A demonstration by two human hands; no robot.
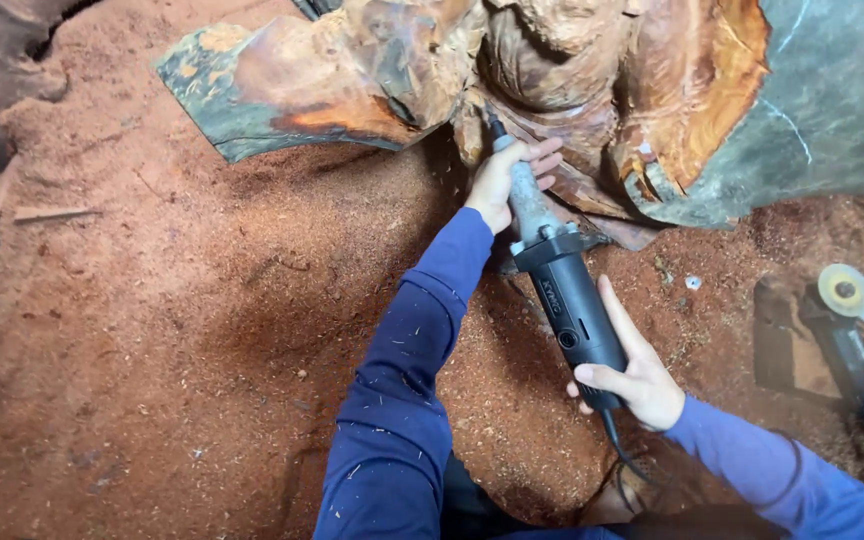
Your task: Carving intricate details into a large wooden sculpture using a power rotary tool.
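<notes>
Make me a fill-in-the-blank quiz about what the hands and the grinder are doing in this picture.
1. The left hand grips the grinder near its ____ end.
2. The right hand holds the grinder's rear end, where the ____ comes out.
3. The grinder's tip points into the carved ____.
4. The ground is covered in reddish ____.

Missing words: front; cord; wood; sawdust
</notes>
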